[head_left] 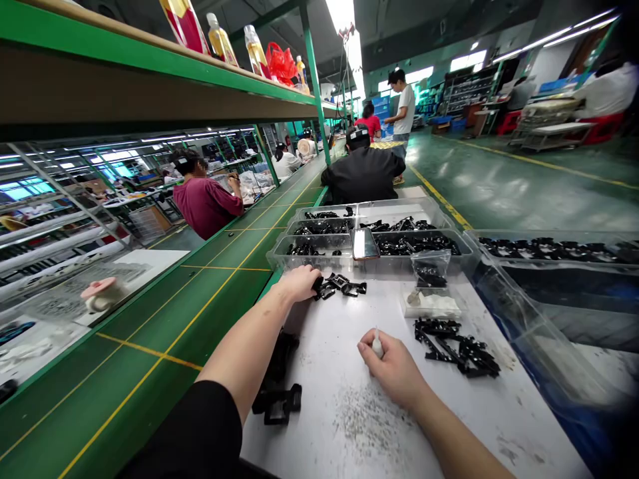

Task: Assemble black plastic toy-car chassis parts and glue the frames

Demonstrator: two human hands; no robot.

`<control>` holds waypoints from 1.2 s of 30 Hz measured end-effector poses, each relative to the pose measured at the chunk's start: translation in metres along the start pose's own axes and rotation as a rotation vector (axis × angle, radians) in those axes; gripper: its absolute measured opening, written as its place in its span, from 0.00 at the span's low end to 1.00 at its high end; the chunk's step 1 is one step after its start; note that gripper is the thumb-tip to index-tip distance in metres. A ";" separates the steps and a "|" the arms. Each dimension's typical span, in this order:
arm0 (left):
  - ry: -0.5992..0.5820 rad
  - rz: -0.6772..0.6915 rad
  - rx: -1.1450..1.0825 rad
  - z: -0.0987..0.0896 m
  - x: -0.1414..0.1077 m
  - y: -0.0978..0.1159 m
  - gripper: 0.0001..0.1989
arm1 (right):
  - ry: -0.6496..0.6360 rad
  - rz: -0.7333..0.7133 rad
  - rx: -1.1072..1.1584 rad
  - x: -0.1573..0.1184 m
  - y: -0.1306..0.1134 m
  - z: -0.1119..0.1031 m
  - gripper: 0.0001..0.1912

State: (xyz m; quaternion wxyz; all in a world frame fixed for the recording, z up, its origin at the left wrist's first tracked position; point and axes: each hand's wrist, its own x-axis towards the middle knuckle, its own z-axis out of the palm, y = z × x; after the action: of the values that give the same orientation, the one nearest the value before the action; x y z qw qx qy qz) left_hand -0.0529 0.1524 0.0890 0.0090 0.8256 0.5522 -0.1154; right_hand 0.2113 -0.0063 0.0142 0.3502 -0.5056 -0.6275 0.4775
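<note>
Seemingly, right hand (392, 369) pinches white tube (378, 344), left (299, 283) touches black parts (339, 286).

Head camera faces forward and down over the hands (299, 283).

**Work bench under overhead tube lighting: bright, even, wide-angle frame, corners bowed and darkened.**

Light: long ceiling tubes (564, 33) and a glowing overhead lamp (347, 40), with pale streaks of glare along the green floor (519, 183). Glare: a sheen across the phone screen (364, 243). Shadows: deep under the long shelf (150, 93); faint beside the left hand (299, 283) and right hand (392, 369) on the white bench top (319, 426). Focus: the small white piece (378, 346) in the right hand reads fairly sharp; the clear plastic bin (544, 319) softens toward the frame edge. Exposure: black plastic parts (454, 346) merge into dark clumps. Distortion: shelf lines curve at left.
</note>
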 end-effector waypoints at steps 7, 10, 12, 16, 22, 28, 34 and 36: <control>-0.012 0.013 -0.108 0.004 -0.002 0.012 0.33 | 0.044 -0.038 -0.062 0.000 0.002 -0.005 0.17; -0.067 -0.004 -0.143 0.006 0.001 0.009 0.33 | 0.090 -0.125 -0.119 0.003 0.002 -0.009 0.17; -0.106 0.007 -0.172 0.008 0.002 0.005 0.30 | 0.109 -0.181 -0.165 0.005 0.003 -0.010 0.16; -0.112 0.000 -0.216 0.007 0.001 -0.002 0.26 | 0.128 -0.179 -0.235 0.009 0.010 -0.008 0.14; -0.094 -0.048 -0.311 -0.002 -0.004 -0.016 0.18 | 0.208 -0.065 -0.283 0.015 0.022 -0.009 0.11; -0.038 -0.122 -0.434 0.006 -0.009 -0.018 0.14 | 0.222 -0.091 -0.298 0.016 0.026 -0.012 0.13; 0.168 -0.213 -0.610 0.002 -0.019 -0.020 0.13 | 0.266 -0.161 -0.278 0.011 0.023 -0.013 0.25; 0.237 -0.238 -0.701 -0.008 -0.026 -0.022 0.13 | 0.299 -0.213 -0.262 0.009 0.021 -0.016 0.29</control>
State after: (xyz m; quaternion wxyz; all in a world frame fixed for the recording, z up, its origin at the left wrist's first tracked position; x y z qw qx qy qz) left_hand -0.0811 0.1386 0.1042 0.2131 0.7103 0.6472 0.1764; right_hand 0.2298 0.0073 -0.0015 0.4190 -0.5428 -0.6750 0.2723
